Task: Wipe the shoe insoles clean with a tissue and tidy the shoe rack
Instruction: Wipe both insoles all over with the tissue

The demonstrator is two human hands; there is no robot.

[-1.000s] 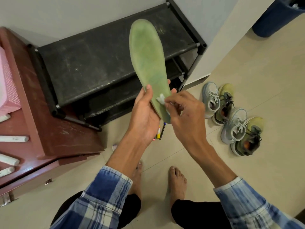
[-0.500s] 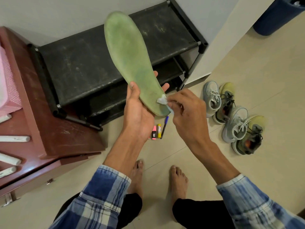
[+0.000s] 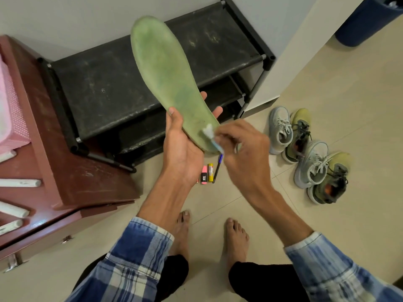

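Insole, green and stained, stands tilted in the air above the black shoe rack, toe end up and away from the person. The left hand grips its heel end, thumb across the near edge and fingertips curling out past the far edge. The right hand, slightly blurred, pinches a small white tissue between thumb and fingers and presses it on the heel part of the insole. On the tiled floor off the rack's right end lie grey sneakers and olive sneakers, side by side. At the rack's front edge a pink highlighter, a yellow highlighter and a pen lie together.
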